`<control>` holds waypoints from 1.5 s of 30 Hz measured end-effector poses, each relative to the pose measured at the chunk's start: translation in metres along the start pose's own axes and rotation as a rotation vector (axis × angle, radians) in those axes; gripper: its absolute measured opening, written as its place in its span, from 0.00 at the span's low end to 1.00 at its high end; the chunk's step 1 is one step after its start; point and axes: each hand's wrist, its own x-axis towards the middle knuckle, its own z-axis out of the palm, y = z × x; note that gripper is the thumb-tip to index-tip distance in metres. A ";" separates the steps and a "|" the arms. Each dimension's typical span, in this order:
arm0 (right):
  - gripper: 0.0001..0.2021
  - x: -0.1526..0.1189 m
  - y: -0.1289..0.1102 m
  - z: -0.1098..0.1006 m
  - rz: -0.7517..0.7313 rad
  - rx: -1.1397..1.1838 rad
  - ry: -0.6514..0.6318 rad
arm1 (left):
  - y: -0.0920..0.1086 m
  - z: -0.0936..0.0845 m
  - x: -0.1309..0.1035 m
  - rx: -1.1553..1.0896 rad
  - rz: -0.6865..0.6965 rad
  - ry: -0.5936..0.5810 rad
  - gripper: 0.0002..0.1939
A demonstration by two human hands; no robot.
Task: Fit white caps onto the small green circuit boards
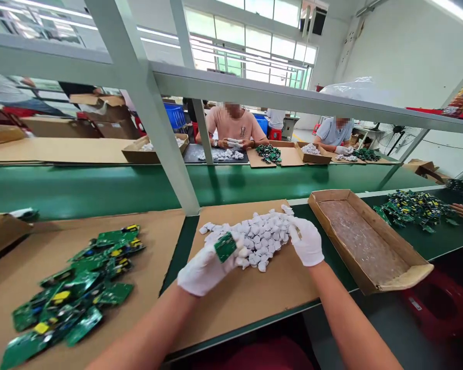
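A green circuit board (225,247) sits in the person's gloved left hand (210,267), raised at the near left edge of a heap of small white pieces (264,236). Good handling here probably means gripping the board by its edges, clear of any components, and taking white pieces singly from the heap's rim so that the rest do not scatter. White gloves against white pieces make a doubled pick easy to miss, so a glance at the fingertips seems worthwhile.

The left fingers are closed on the board; whether they also pinch a white piece is unclear. The gloved right hand (306,241) is at the heap's right edge, its fingers bent toward the pieces; I cannot tell whether the tips are together or hold one.

The heap lies on a cardboard sheet (247,308). Left of it is a loose pile of circuit boards (69,288); to the right stands a shallow cardboard tray (370,252). Beyond runs a green conveyor belt (247,182).
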 end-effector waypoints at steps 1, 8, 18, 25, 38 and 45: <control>0.15 0.006 0.000 0.001 0.008 -0.016 -0.037 | -0.004 0.004 0.010 -0.009 -0.021 -0.031 0.22; 0.12 -0.003 0.001 0.016 0.156 -0.067 -0.156 | -0.027 -0.013 0.016 -0.161 -0.084 -0.116 0.25; 0.14 -0.010 0.006 0.026 0.333 0.283 -0.190 | -0.020 -0.008 0.018 -0.192 -0.077 -0.063 0.21; 0.18 -0.016 0.008 0.025 0.434 0.304 -0.207 | -0.021 -0.014 0.017 -0.266 -0.126 0.065 0.24; 0.11 0.018 -0.010 0.018 0.277 0.212 -0.299 | -0.019 -0.015 0.020 -0.282 -0.111 0.071 0.25; 0.11 0.011 -0.005 0.010 0.274 0.310 -0.345 | -0.024 -0.014 0.023 -0.353 -0.151 0.039 0.21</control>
